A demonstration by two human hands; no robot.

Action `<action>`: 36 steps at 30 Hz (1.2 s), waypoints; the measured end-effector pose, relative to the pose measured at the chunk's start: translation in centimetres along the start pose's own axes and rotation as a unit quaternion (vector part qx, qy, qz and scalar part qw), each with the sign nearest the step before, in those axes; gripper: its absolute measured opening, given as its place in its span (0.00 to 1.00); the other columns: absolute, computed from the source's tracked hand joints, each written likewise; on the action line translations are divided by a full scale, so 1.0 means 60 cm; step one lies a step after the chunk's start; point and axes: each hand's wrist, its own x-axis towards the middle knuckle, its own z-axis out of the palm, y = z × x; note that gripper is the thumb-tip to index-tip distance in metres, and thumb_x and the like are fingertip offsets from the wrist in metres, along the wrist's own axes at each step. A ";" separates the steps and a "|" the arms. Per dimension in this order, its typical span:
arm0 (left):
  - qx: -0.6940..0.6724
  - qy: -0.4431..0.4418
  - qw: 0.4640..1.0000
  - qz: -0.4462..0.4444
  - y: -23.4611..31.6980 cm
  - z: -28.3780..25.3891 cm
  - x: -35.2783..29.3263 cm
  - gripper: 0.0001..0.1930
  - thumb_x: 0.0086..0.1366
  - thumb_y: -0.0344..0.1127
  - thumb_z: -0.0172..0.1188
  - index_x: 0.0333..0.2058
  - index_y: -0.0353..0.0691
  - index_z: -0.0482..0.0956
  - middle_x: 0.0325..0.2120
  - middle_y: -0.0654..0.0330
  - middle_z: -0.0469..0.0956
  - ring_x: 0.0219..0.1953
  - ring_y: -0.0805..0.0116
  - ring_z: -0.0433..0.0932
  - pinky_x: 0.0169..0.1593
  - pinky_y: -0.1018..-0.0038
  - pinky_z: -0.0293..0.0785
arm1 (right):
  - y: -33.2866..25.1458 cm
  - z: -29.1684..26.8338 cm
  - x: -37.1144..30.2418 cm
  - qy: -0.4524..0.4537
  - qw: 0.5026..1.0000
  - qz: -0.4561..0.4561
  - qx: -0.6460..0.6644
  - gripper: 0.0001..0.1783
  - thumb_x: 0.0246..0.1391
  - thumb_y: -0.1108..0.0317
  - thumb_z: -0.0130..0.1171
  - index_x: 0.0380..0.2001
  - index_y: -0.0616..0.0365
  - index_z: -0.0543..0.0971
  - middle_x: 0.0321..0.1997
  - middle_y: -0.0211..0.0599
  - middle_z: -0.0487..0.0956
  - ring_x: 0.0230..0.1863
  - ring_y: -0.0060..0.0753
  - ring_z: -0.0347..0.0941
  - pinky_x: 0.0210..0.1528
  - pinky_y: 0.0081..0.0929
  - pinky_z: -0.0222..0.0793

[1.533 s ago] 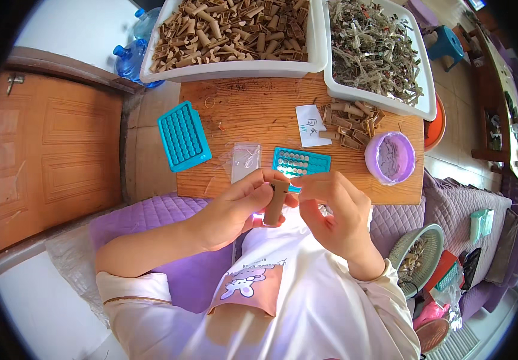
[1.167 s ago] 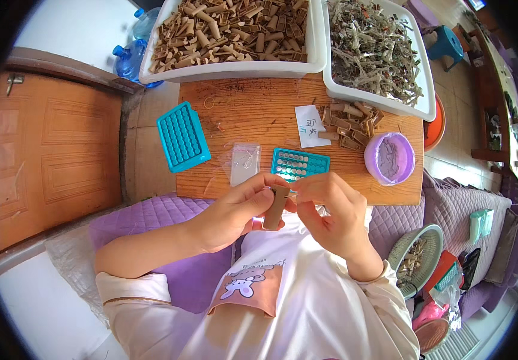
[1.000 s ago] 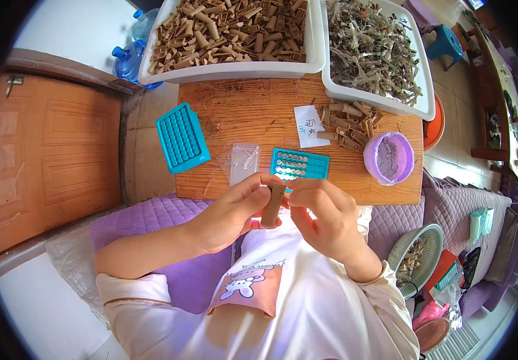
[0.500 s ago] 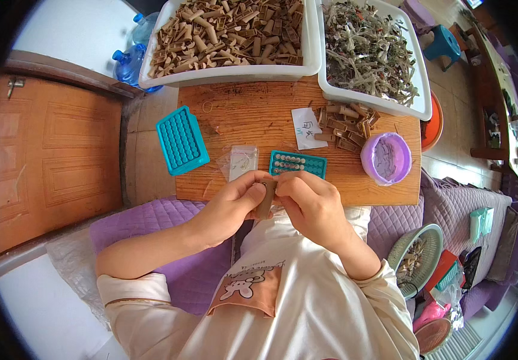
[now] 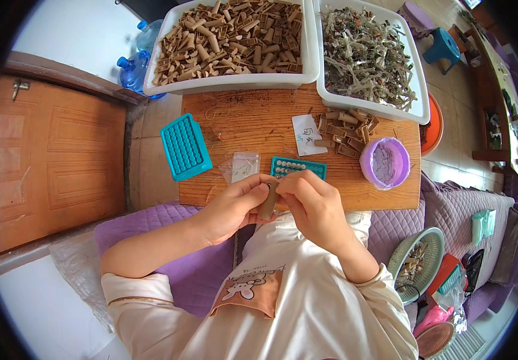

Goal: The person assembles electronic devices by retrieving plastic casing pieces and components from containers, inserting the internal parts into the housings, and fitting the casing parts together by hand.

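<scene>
Left hand [image 5: 241,201] is clamping a brown, oblong plastic piece [image 5: 267,206] between thumb and fingers; right hand [image 5: 313,203] is meeting it at the piece's right side, though what it's pinching I can't tell. Just beyond them, a teal rectangular plastic tray [image 5: 317,168] is holding round silvery discs [image 5: 283,163]; farther right, a round purple tub [image 5: 385,183] is standing.

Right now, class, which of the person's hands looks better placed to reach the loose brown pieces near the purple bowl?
Probably the right hand: it is nearer the loose brown pieces. The left hand grips a brown part; the right fingers, also there, would first leave it.
</scene>
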 end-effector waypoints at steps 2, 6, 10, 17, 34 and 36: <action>0.020 0.017 1.000 0.010 -0.003 0.004 0.000 0.15 0.64 0.40 0.39 0.46 0.42 0.62 0.36 0.66 0.69 0.35 0.82 0.67 0.43 0.78 0.65 | 0.004 0.006 -0.004 -0.005 1.000 -0.002 -0.003 0.10 0.34 0.84 0.52 0.24 0.60 0.69 0.24 0.38 0.70 0.24 0.40 0.69 0.24 0.29 0.66; 0.035 0.023 0.999 0.003 -0.008 -0.003 0.001 0.14 0.64 0.41 0.38 0.45 0.42 0.63 0.35 0.66 0.69 0.34 0.82 0.67 0.43 0.79 0.65 | 0.010 0.011 -0.007 -0.015 1.000 -0.011 -0.016 0.11 0.31 0.85 0.51 0.23 0.60 0.68 0.23 0.38 0.69 0.23 0.40 0.68 0.23 0.30 0.65; 0.047 0.013 0.999 -0.020 -0.010 -0.008 0.008 0.13 0.64 0.40 0.39 0.45 0.44 0.61 0.34 0.66 0.69 0.34 0.81 0.68 0.40 0.79 0.67 | 0.014 0.002 -0.013 -0.033 0.999 0.010 -0.002 0.13 0.33 0.84 0.51 0.27 0.60 0.69 0.22 0.39 0.68 0.23 0.41 0.67 0.24 0.31 0.65; 0.024 -0.140 0.988 -0.054 -0.011 -0.002 0.023 0.18 0.63 0.43 0.41 0.50 0.47 0.53 0.33 0.65 0.68 0.33 0.79 0.69 0.37 0.78 0.69 | 0.012 -0.054 -0.015 -0.122 0.978 0.055 0.161 0.21 0.39 0.81 0.52 0.41 0.59 0.67 0.26 0.40 0.71 0.27 0.42 0.69 0.27 0.29 0.66; 0.542 0.252 0.698 0.394 0.232 -0.082 0.328 0.08 0.55 0.34 0.48 0.32 0.37 0.72 0.27 0.58 0.76 0.27 0.69 0.75 0.32 0.74 0.70 | 0.089 -0.442 -0.382 0.124 0.705 0.486 -0.502 0.06 0.38 0.73 0.51 0.23 0.63 0.71 0.23 0.43 0.71 0.27 0.39 0.70 0.30 0.29 0.64; 0.625 0.264 0.664 0.315 0.244 -0.115 0.365 0.11 0.52 0.34 0.52 0.35 0.40 0.72 0.32 0.56 0.75 0.33 0.62 0.75 0.36 0.71 0.70 | 0.139 -0.457 -0.462 0.065 0.683 0.551 -0.475 0.05 0.36 0.72 0.50 0.19 0.63 0.72 0.21 0.46 0.72 0.27 0.44 0.70 0.30 0.33 0.64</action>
